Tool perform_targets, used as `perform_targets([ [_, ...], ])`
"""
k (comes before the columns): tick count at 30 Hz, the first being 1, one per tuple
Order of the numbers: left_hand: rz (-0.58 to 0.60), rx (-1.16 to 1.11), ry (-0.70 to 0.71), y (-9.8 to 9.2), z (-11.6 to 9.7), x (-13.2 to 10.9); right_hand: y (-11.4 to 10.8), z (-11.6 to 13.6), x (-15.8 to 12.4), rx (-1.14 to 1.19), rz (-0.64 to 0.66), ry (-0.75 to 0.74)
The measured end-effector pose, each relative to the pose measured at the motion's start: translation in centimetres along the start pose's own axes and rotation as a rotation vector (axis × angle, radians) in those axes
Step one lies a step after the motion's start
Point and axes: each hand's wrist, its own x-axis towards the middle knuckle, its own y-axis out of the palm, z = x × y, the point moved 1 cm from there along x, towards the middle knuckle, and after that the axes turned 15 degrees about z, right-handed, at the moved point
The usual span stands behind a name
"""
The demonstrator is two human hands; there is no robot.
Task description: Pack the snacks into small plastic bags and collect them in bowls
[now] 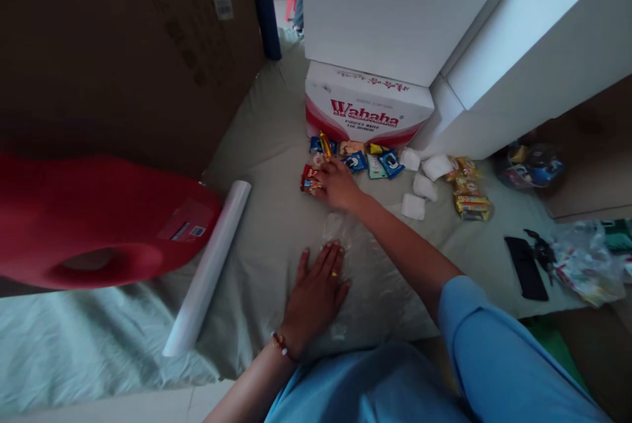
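Note:
My left hand (pixel 318 291) lies flat, fingers stretched out, at the edge of a clear plastic bag (pixel 365 285) on the cloth-covered surface. Farther forward, my right hand (pixel 340 185) has its fingers closed at a red snack packet (pixel 309 178), partly hiding it. Just beyond are more small wrapped snacks, among them a yellow-and-red packet (pixel 325 144), a blue packet (pixel 355 162) and another blue packet (pixel 392 164). Several white packets (pixel 413 206) and yellow snack packets (pixel 473 207) sit to the right.
A Wahaha carton (pixel 365 104) stands behind the snacks under white boxes (pixel 395 8). At left are a red plastic chair (pixel 113 219), a white roll (pixel 207 272) and a large brown carton (pixel 123 48). At right are a phone (pixel 526 268), keys (pixel 542 252) and a plastic bag (pixel 590 265).

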Motion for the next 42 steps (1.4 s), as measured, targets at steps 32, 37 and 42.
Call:
perform_targets([
  [32,0.012,0.046,0.000,-0.1,-0.4,0.2,3.3,-6.4,-21.5,0.639,-0.160,0.199],
  [37,0.020,0.053,0.003,0.0,-0.4,0.2,3.7,-3.6,-27.0,0.440,-0.096,0.254],
  [42,0.025,0.065,-0.009,-0.1,-0.5,0.3,6.6,1.4,-28.2,0.219,0.097,0.301],
])
